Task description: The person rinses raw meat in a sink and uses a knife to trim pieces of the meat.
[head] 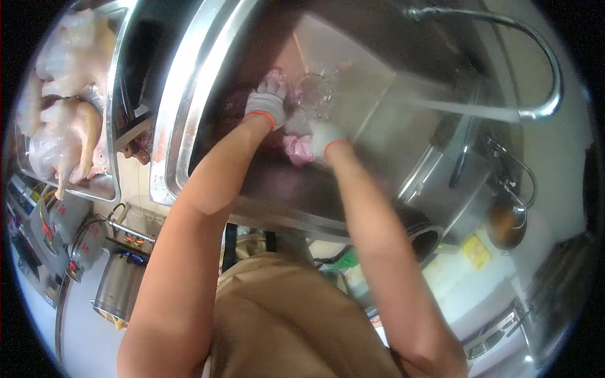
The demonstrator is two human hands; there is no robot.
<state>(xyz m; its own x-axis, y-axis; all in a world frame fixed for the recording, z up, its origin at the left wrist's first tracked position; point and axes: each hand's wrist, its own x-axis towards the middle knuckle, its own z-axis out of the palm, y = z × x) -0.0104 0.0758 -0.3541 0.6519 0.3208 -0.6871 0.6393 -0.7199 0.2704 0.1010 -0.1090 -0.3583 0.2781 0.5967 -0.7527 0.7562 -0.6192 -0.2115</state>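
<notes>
Both my hands wear white gloves with orange cuffs and are down inside a deep stainless-steel sink (378,123). My left hand (268,101) lies palm down, its fingertips touching a wet pink piece (275,74) that looks like raw meat. Closer to me, my right hand (326,134) is blurred and touches a second pink piece (298,150) on its left side. The fingers' undersides are hidden, so any grip is unclear. A water stream (449,105) shoots leftward from the curved metal tap (543,111) and splashes beyond my hands.
At left, a metal tray (111,184) holds plucked whole poultry (68,132). Below it on the floor stand grey gas cylinders (87,243) and a steel pot (118,283). A second tap (527,182) and a yellow card (475,253) are at right. The sink's raised rim (189,90) borders my left side.
</notes>
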